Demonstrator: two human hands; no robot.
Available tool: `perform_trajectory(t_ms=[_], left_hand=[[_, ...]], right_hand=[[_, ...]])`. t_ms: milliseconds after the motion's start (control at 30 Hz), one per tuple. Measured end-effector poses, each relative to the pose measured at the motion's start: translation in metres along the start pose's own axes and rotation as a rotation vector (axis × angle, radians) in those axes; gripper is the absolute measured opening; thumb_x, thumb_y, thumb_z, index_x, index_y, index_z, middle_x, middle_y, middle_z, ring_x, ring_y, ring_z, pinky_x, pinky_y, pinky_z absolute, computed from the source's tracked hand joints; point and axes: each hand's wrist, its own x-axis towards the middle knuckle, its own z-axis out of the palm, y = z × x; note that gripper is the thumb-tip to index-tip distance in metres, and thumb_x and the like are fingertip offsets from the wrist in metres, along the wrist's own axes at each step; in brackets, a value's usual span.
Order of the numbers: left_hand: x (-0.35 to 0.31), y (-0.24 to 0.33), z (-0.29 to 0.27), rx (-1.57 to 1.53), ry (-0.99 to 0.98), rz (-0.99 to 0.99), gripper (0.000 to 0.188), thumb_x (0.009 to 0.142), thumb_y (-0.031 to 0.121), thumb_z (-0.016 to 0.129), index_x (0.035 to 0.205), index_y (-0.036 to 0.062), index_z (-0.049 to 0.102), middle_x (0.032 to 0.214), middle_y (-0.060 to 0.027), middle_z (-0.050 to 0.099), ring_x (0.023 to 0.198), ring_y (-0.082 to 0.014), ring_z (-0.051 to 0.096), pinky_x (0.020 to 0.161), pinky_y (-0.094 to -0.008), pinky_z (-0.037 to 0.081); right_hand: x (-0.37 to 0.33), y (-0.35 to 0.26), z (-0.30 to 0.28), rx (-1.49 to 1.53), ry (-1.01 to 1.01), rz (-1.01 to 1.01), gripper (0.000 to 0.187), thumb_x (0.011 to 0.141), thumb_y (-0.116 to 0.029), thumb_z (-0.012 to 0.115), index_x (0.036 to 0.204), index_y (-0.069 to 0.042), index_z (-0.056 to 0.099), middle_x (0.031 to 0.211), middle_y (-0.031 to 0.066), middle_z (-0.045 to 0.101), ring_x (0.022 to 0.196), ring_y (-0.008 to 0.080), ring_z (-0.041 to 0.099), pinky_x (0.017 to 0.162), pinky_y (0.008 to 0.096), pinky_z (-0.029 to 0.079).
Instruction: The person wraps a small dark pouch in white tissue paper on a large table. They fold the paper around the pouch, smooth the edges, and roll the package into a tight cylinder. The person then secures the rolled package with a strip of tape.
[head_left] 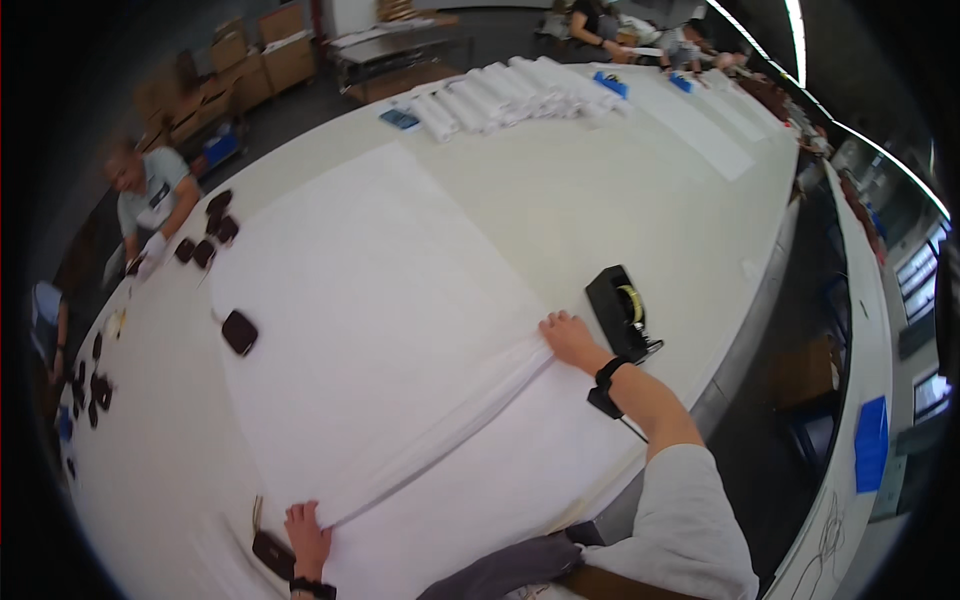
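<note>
A large sheet of thin white paper (370,290) lies across the table, with a loosely rolled or folded edge (450,432) running slantwise in front of me. My left hand (308,535) is closed on the near left end of that edge, beside a small dark brown pouch (273,553) with a strap. At the far right end, my right hand (573,338) grips the same edge with curled fingers; its thumb is partly hidden. A black tape dispenser (617,312) with yellowish tape stands just right of my right hand. Another brown pouch (239,332) rests at the sheet's left border.
White paper rolls (510,97) are piled at the table's far side, near a phone (400,119) and blue tape dispensers (610,84). More brown pouches (205,252) lie along the left, where a co-worker (155,200) handles something. Other people work at the far end.
</note>
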Motion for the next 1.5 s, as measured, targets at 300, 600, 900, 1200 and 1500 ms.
perform_trajectory(t_ms=[300, 600, 900, 1200, 1500], left_hand=[[0.008, 0.007, -0.02, -0.006, -0.066, 0.001, 0.049, 0.069, 0.013, 0.076, 0.113, 0.0095, 0.055, 0.105, -0.0096, 0.052, 0.101, -0.0301, 0.049, 0.08, -0.04, 0.044], [0.009, 0.067, -0.044, 0.147, 0.341, -0.091, 0.054, 0.071, 0.015, 0.075, 0.12, 0.0095, 0.052, 0.115, -0.0112, 0.051, 0.109, -0.0312, 0.046, 0.093, -0.0454, 0.034], [0.007, 0.107, 0.038, -2.37, 0.504, -0.596, 0.056, 0.087, 0.021, 0.066, 0.134, 0.0043, 0.041, 0.132, -0.0096, 0.05, 0.124, -0.0229, 0.045, 0.104, -0.0376, 0.038], [0.08, 0.151, -0.007, -1.158, 0.417, -0.167, 0.066, 0.078, 0.012, 0.073, 0.135, 0.0047, 0.041, 0.134, -0.0096, 0.048, 0.127, -0.0281, 0.042, 0.107, -0.0416, 0.033], [0.089, 0.183, 0.021, -0.329, -0.039, 0.252, 0.075, 0.072, 0.028, 0.073, 0.138, 0.0098, 0.041, 0.144, -0.0114, 0.039, 0.135, -0.0291, 0.033, 0.112, -0.0442, 0.024]], right_hand=[[0.002, -0.102, -0.095, 0.115, -0.154, -0.372, 0.107, 0.056, -0.017, 0.084, 0.146, -0.016, 0.026, 0.148, 0.0129, 0.028, 0.14, 0.0312, 0.024, 0.111, 0.06, 0.018], [0.015, -0.32, -0.056, 0.617, -0.001, -0.657, 0.073, 0.066, -0.019, 0.08, 0.131, -0.014, 0.046, 0.127, 0.0088, 0.048, 0.121, 0.0265, 0.044, 0.106, 0.0537, 0.027], [0.015, -0.315, -0.039, 0.688, 0.21, -0.891, 0.052, 0.065, -0.012, 0.075, 0.113, -0.013, 0.055, 0.123, 0.004, 0.054, 0.118, 0.0222, 0.048, 0.102, 0.0458, 0.032], [-0.01, -0.32, -0.051, 0.509, -0.244, -0.822, 0.06, 0.077, -0.023, 0.069, 0.131, -0.011, 0.046, 0.13, 0.0079, 0.052, 0.126, 0.0245, 0.044, 0.107, 0.0497, 0.028], [-0.059, -0.298, -0.023, 0.787, -0.197, -0.692, 0.039, 0.082, -0.02, 0.063, 0.117, -0.005, 0.057, 0.112, 0.0182, 0.061, 0.109, 0.0368, 0.054, 0.096, 0.0435, 0.041]])
